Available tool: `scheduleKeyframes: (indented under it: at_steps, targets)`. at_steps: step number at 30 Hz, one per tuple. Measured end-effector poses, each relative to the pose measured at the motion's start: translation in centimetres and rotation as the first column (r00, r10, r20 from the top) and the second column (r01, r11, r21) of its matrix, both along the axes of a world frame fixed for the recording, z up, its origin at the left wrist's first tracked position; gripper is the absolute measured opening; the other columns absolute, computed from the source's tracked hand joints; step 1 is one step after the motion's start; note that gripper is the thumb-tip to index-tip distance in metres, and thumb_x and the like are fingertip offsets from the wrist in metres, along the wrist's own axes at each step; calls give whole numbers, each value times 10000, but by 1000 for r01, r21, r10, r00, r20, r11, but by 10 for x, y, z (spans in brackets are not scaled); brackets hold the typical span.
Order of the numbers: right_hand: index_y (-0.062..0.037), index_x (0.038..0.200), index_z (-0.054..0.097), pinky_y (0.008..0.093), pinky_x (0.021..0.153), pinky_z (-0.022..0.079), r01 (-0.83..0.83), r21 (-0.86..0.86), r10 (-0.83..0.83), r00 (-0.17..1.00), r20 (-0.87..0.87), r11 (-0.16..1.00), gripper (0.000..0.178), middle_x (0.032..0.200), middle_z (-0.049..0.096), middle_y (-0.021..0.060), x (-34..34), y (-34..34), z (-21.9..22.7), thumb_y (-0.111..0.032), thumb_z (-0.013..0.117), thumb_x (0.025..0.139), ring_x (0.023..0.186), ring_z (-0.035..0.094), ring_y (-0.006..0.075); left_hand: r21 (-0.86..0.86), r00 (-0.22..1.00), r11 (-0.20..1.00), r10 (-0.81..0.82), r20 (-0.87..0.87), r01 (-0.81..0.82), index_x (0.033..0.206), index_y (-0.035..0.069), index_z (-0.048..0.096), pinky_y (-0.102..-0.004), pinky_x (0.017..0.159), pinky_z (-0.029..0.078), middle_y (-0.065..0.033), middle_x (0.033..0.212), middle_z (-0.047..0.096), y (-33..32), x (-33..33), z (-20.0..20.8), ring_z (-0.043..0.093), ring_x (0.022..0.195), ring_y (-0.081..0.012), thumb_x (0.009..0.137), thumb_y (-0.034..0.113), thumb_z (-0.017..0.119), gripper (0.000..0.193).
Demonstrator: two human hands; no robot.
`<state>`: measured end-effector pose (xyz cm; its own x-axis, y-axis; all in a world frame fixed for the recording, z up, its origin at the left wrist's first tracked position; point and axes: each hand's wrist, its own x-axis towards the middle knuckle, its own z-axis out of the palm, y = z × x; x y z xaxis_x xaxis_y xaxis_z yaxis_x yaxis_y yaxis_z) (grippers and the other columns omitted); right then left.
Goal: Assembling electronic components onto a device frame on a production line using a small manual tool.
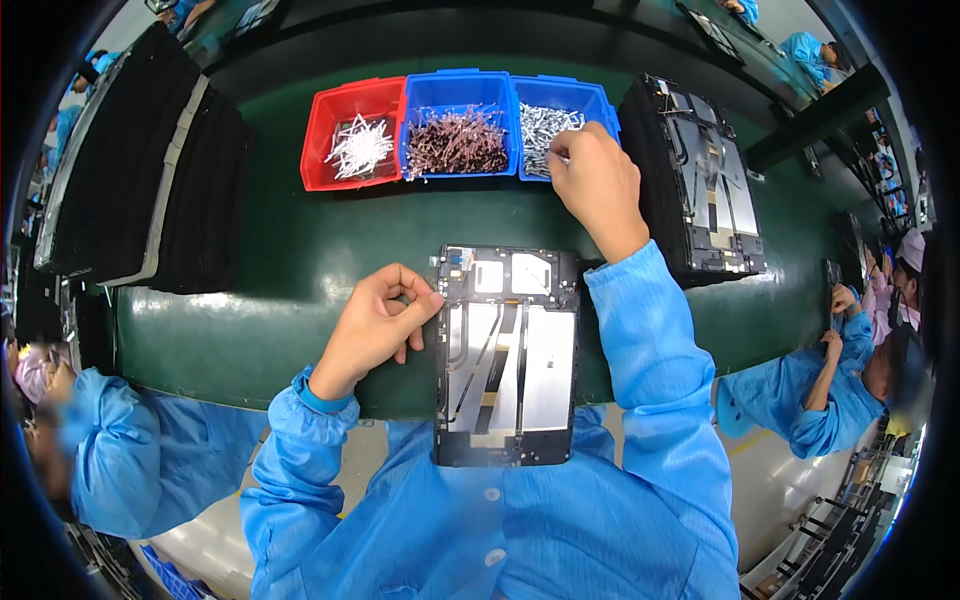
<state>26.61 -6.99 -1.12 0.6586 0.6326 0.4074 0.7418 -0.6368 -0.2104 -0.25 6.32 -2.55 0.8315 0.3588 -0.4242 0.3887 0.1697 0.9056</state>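
Note:
An open tablet frame [508, 355] with a bare silver and black inside lies on the green table [290, 250] in front of me. My left hand [375, 325] rests at its upper left edge, thumb and finger touching the frame's corner. My right hand [595, 185] reaches into the right blue bin [562, 125] of small silver parts, fingers pinched among them; whether it holds one is unclear. A middle blue bin [457, 125] holds brown parts and a red bin [352, 135] holds white parts.
A stack of tablet frames [705, 185] stands at the right of the bins. Black trays [150, 170] are piled at the left. Other people in blue coats sit at the left [110, 450] and the right [830, 390].

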Motion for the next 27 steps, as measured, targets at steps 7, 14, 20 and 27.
scheduleKeyframes:
  at_steps: [7, 14, 20, 27]
  targets:
    - [-10, 815, 720, 498, 688, 572, 48, 93, -46, 999, -18, 994, 151, 950, 653, 203, 0, 0, 0, -153, 691, 856, 835, 697, 403, -16, 1000, 1000, 12, 23, -11, 1038, -8, 591, -211, 399, 397, -57, 870, 640, 0, 1, -1, 596, 573, -73, 961, 158, 704, 215]
    - [29, 811, 709, 497, 696, 584, 5, 53, -4, 1000, -14, 999, 142, 952, 653, 234, 3, 3, -5, -112, 707, 828, 851, 700, 414, -12, 1000, 1000, -1, 30, 1, 1057, -17, 591, -206, 401, 402, -59, 891, 642, 0, 0, 2, 598, 576, -74, 968, 146, 692, 212]
    - [50, 791, 702, 496, 713, 589, 15, 49, -13, 1000, -29, 999, 113, 960, 660, 246, 2, 1, -4, -62, 699, 801, 879, 702, 418, -15, 999, 1000, 13, 32, -12, 1068, -19, 592, -202, 399, 404, -57, 891, 640, -1, -1, 3, 598, 576, -73, 970, 145, 690, 215]
    - [-4, 880, 712, 485, 751, 565, 14, -15, -15, 997, -74, 1000, 130, 977, 681, 210, 8, 0, -4, -132, 694, 873, 872, 689, 411, -14, 1000, 1000, 6, 27, -5, 1044, -10, 593, -204, 399, 417, -50, 870, 624, -1, 2, 5, 597, 568, -84, 970, 127, 669, 174]
